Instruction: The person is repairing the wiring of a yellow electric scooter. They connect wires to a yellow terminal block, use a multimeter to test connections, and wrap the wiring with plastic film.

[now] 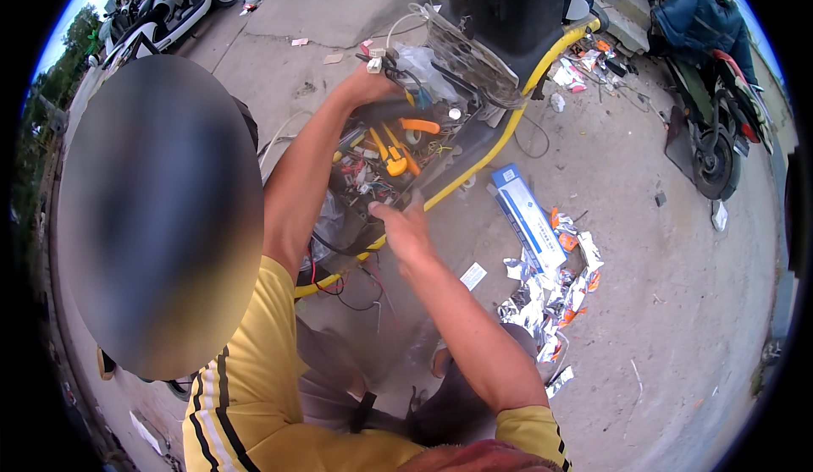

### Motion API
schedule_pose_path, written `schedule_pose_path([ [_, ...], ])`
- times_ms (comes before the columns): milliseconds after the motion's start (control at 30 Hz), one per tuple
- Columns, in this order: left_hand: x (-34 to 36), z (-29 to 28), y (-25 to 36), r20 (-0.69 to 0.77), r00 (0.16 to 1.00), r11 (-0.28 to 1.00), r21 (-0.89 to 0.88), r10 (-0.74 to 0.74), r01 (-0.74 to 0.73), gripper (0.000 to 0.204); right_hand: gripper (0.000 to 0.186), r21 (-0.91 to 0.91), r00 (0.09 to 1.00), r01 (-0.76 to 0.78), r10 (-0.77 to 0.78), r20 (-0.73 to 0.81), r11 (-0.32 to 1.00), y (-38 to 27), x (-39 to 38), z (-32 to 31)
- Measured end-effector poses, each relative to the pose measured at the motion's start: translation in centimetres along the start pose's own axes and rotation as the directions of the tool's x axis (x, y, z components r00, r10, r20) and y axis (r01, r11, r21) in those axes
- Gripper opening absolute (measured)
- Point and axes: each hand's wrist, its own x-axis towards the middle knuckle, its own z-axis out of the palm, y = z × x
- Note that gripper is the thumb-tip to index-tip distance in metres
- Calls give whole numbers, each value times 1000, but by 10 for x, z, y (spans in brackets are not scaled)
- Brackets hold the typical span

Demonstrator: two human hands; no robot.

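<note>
At the far end of a dark tray with a yellow rim, my left hand is closed around dark cables. A white connector shows above its knuckles; the fingertips are partly hidden. My right hand touches the tray's near edge, thumb stretched apart from the fingers, holding nothing visible. Between the hands lie yellow-and-orange pliers, an orange-handled tool, a roll of tape and many small connectors and wire pieces. Clear plastic bags lie at the tray's far end.
A blue-and-white box and torn silver wrappers lie on the concrete to the right. A black scooter body stands beyond the tray. Other scooters are parked at far left and far right. A large blurred oval covers the left.
</note>
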Motion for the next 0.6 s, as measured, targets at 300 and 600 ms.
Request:
schedule_pose_path([
  [300, -10, -26, 6, -449, 893, 831, -511, -41, -219, 41, 110, 19, 1000, -9, 9, 17, 1000, -12, -9, 0],
  [600, 39, 0, 17, -50, 992, 977, 184, 117, -106, 71, 109, -11, 1000, 5, -6, -20, 1000, -6, -3, -4],
])
